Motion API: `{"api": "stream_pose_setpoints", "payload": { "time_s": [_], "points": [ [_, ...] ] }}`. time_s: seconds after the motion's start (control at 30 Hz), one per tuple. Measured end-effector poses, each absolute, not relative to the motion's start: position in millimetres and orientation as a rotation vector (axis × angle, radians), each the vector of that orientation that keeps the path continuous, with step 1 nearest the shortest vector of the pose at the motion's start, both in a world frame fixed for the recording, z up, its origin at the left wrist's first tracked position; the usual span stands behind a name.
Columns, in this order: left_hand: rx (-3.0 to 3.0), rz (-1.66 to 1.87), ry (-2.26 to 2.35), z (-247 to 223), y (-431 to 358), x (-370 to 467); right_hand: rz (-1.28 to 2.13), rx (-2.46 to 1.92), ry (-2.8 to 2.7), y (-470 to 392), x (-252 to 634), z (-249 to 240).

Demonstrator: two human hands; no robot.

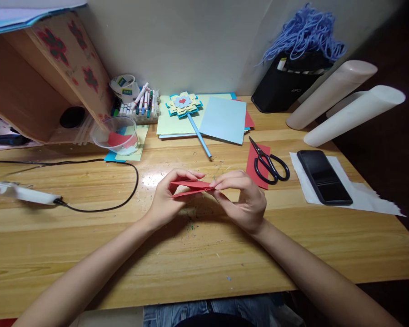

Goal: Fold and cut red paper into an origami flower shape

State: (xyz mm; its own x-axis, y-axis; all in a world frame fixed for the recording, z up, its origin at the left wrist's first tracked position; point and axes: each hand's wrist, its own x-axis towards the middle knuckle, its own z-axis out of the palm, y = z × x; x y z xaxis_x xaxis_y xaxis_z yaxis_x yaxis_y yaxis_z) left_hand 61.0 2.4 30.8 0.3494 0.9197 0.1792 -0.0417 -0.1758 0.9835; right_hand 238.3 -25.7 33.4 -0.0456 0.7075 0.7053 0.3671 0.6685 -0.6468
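Both my hands hold a folded piece of red paper just above the table. My left hand curls around its left side, fingers behind and thumb below. With thumb and forefinger, my right hand pinches the right end, where the layers come together. Toward the left the layers spread apart. Behind my right hand, black-handled scissors lie partly over a flat piece of red paper. Beyond my hands lies a paper flower with a blue stick, its layers yellow and blue around a red heart.
Stacked coloured paper with a light blue sheet lies at the back. A clear plastic bowl holds red scraps, near several markers. On the left is a white glue gun with a black cord; on the right, a phone and white rolls.
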Motion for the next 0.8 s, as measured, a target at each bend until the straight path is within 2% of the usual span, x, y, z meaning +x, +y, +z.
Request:
{"api": "stream_pose_setpoints", "payload": {
  "time_s": [0.47, 0.7, 0.8],
  "points": [
    [1.470, 1.026, 0.944, 30, 2, 59, 0.333, -0.955, -1.646, -28, 238, 30],
    [1.301, 0.730, 1.015, 30, 4, 62, 0.981, -1.240, -1.452, -21, 235, 27],
    [1.222, 0.671, 1.005, 28, 6, 63, 1.125, -1.295, -1.416, -15, 235, 22]
  ]
}}
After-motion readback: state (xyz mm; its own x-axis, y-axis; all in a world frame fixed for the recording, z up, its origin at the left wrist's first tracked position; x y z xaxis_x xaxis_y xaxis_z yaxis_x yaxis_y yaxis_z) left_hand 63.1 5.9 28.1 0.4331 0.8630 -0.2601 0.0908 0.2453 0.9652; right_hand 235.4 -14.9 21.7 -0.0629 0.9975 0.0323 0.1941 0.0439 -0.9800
